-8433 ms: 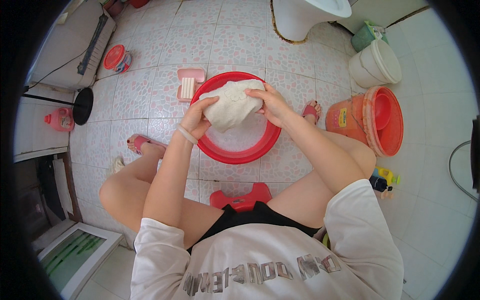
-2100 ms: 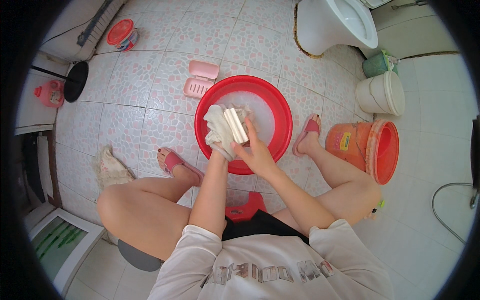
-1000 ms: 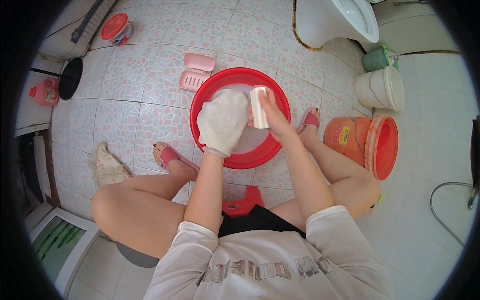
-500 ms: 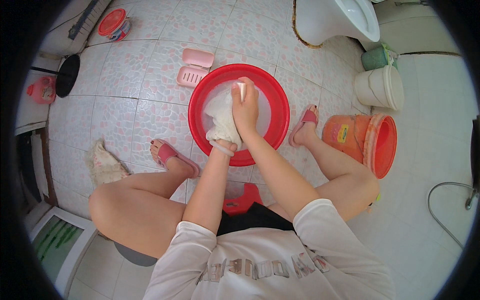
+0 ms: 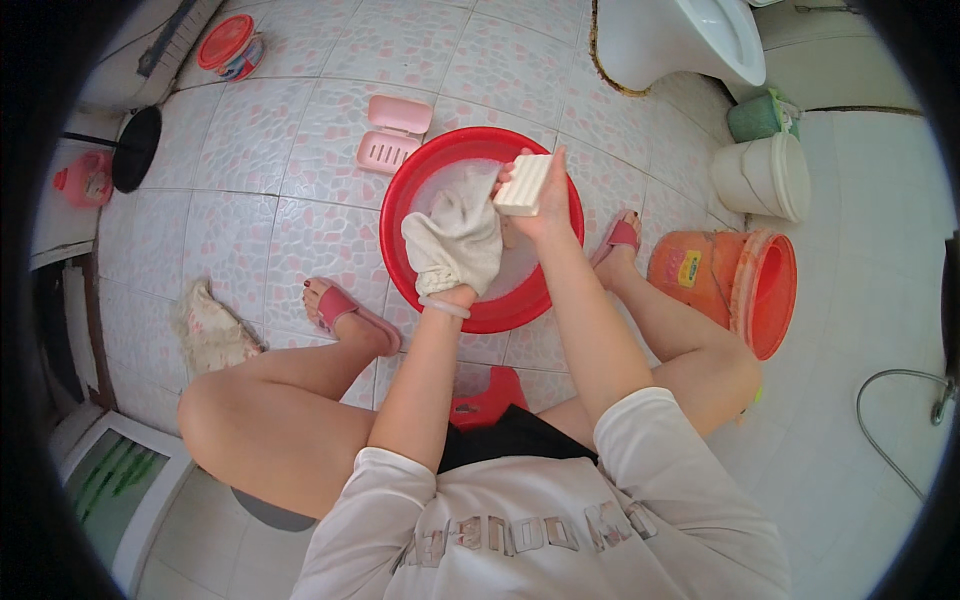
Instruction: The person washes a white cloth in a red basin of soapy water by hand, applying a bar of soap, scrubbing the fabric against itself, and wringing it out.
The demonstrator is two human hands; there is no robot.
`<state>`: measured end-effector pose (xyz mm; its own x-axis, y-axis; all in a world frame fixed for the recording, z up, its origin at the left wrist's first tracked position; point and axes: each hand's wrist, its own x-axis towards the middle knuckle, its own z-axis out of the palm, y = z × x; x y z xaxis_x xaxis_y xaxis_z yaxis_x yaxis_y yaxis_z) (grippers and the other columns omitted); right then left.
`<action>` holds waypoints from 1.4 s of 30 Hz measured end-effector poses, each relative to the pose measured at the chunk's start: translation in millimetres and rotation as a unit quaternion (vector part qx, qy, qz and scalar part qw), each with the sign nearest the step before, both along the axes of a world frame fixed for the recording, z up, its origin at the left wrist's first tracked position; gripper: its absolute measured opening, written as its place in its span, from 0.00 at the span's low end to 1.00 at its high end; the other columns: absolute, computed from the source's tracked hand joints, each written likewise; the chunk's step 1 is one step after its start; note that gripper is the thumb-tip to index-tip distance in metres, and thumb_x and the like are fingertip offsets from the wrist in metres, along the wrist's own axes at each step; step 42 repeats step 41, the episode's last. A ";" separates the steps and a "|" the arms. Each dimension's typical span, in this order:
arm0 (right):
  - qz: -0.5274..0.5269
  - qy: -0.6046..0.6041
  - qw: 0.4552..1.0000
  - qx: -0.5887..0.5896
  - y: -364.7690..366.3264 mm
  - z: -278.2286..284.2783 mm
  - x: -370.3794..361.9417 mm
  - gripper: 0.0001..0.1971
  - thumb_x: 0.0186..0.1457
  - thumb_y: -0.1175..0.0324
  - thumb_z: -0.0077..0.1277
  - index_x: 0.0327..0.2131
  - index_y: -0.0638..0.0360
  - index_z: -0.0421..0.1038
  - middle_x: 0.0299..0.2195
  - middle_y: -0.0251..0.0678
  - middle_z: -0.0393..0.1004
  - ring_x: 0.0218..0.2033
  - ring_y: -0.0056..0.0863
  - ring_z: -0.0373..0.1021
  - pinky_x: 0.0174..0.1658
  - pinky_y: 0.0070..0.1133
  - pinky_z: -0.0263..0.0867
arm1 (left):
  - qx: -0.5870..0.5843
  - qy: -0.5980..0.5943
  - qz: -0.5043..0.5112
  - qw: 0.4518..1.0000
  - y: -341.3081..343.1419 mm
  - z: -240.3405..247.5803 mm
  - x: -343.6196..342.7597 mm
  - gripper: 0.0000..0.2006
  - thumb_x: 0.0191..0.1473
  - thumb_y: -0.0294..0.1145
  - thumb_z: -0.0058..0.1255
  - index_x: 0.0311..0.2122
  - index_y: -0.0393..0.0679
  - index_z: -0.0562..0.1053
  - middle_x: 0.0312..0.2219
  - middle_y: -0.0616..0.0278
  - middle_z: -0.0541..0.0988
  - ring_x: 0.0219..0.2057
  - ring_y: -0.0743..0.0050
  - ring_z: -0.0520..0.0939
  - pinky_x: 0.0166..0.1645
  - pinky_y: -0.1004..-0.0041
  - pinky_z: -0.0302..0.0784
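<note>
My right hand [image 5: 556, 205] is turned palm up and grips a ridged, cream-white bar of soap [image 5: 523, 185] over the right side of a red basin [image 5: 566, 225]. A wet white sock-like cloth [image 5: 455, 240] is pulled over my left hand [image 5: 458, 296], its gathered edge at my wrist beside a pale bangle [image 5: 444, 307]. The cloth hides the left fingers. Pale, sudsy water [image 5: 520, 262] lies in the basin under both hands.
An open pink soap box [image 5: 385, 152] lies left of the basin. An orange bucket [image 5: 700, 272], a white bucket [image 5: 755, 175] and a toilet [image 5: 680, 45] stand to the right. A red-lidded tub [image 5: 226, 42] is far left; a rag [image 5: 218, 330] lies near my left foot.
My right hand has come off the cloth, moved right and turned palm up, bringing the soap into full view. My left hand stays inside the cloth, which now hangs looser.
</note>
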<state>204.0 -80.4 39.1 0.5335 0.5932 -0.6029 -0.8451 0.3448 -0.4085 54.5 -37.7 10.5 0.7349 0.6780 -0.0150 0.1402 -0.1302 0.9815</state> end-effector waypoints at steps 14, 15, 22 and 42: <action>0.067 -0.118 0.988 0.072 4.6 30.8 -25.3 0.26 0.43 0.73 0.47 0.50 0.65 0.58 0.31 0.38 0.68 0.34 0.31 0.66 0.42 0.29 0.65 | 0.305 0.136 0.028 0.942 -2.8 13.3 13.1 0.09 0.40 0.31 0.46 0.30 0.44 0.69 0.28 0.59 0.72 0.29 0.60 0.72 0.31 0.71 0.66; 0.068 -0.130 0.988 0.043 4.7 32.7 -27.5 0.25 0.44 0.73 0.47 0.49 0.66 0.59 0.31 0.38 0.68 0.35 0.31 0.66 0.44 0.29 0.64 | 0.294 0.137 0.026 0.946 -3.8 9.5 12.8 0.09 0.41 0.32 0.46 0.31 0.44 0.69 0.28 0.59 0.72 0.29 0.61 0.72 0.31 0.71 0.66; 0.072 -0.215 0.974 -0.014 6.8 39.8 -33.0 0.20 0.43 0.76 0.46 0.44 0.64 0.62 0.32 0.41 0.71 0.37 0.35 0.70 0.43 0.32 0.67 | -0.016 0.079 0.005 0.997 -1.9 -28.1 0.3 0.11 0.48 0.37 0.43 0.35 0.43 0.69 0.31 0.59 0.72 0.33 0.63 0.73 0.34 0.71 0.69; 0.078 -0.383 0.917 -0.081 5.0 41.3 -53.8 0.20 0.41 0.76 0.47 0.43 0.63 0.62 0.30 0.38 0.71 0.35 0.30 0.70 0.43 0.27 0.66 | 0.171 0.190 -0.058 0.965 -25.1 -5.8 18.6 0.28 0.49 0.38 0.44 0.53 0.39 0.54 0.51 0.45 0.58 0.54 0.45 0.56 0.58 0.57 0.51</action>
